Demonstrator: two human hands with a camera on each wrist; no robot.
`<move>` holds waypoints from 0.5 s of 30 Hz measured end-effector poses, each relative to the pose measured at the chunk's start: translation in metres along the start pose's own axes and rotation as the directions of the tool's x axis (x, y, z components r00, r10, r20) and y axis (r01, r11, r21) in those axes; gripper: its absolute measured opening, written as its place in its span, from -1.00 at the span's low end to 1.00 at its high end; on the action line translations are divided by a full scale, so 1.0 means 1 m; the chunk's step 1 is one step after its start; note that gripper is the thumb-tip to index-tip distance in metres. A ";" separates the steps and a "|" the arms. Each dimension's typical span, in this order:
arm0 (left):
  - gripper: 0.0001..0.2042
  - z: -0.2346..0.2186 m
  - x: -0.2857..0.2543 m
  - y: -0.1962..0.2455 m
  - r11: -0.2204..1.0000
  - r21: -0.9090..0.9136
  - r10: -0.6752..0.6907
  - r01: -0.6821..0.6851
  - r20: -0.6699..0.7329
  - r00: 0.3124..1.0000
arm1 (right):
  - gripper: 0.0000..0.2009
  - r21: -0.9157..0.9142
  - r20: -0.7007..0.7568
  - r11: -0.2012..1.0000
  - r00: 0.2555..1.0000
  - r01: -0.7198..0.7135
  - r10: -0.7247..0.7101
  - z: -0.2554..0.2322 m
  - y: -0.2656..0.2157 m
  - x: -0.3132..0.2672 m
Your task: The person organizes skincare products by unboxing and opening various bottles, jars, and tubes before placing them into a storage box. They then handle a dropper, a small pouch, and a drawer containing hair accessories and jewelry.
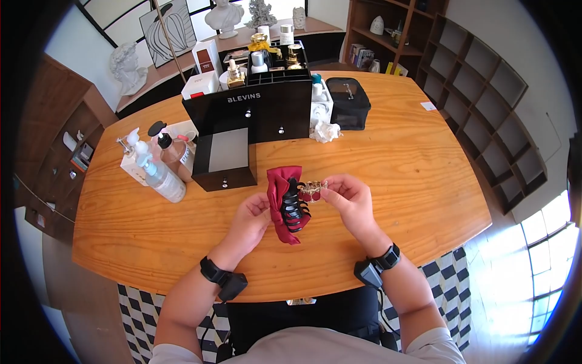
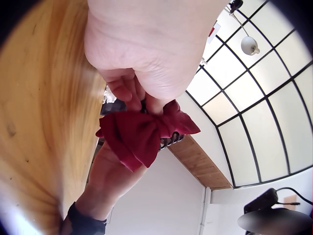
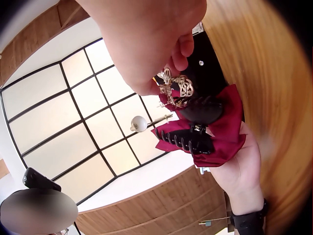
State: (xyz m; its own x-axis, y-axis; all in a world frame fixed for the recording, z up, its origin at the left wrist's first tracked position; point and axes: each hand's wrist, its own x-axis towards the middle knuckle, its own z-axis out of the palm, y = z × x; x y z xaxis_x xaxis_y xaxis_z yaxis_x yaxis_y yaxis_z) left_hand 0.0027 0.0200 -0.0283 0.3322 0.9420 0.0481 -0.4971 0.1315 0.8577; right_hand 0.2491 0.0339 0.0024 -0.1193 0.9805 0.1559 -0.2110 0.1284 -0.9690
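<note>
My left hand [image 1: 248, 223] pinches a black claw hair clip with a large dark red satin bow [image 1: 282, 193] by its bow side. The clip's curved black teeth [image 1: 294, 209] face right, toward the other hand. My right hand [image 1: 353, 205] holds a small gold openwork hair clip [image 1: 313, 187] with dark red parts between thumb and fingers. In the right wrist view the gold clip [image 3: 182, 88] overlaps the black claw [image 3: 200, 111], and the jaws of the black clip stand apart. Both clips are held above the wooden table, in front of the drawer box.
A black organizer box [image 1: 276, 109] carries cosmetics on top, and its lower drawer [image 1: 225, 173] is pulled out. Pump bottles [image 1: 165, 179] stand to its left. On its right are a black mesh case [image 1: 350, 106] and crumpled tissue [image 1: 325, 132]. The wooden table [image 1: 394, 158] has curved edges.
</note>
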 end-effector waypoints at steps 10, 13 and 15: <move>-0.84 -0.020 0.003 -0.011 0.994 -0.003 0.107 -0.107 -0.023 0.994 | -0.84 -0.028 -0.135 0.992 0.983 0.122 -0.124 0.002 -0.001 0.000; -0.82 -0.022 0.004 -0.002 0.990 -0.097 0.100 -0.106 -0.059 0.993 | -0.86 0.118 -0.191 0.990 0.980 0.082 -0.059 -0.011 -0.006 0.007; -0.79 -0.015 0.004 0.008 0.984 -0.163 0.065 -0.076 -0.071 0.995 | -0.85 0.205 -0.177 0.978 0.984 0.030 0.007 -0.016 -0.007 0.010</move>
State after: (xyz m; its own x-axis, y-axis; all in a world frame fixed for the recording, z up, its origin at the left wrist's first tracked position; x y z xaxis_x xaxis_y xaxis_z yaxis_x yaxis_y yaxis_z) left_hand -0.0121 0.0294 -0.0289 0.2420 0.9679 0.0673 -0.6448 0.1086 0.7566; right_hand 0.2645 0.0453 0.0074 0.0529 0.9922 0.1125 -0.4092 0.1243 -0.9039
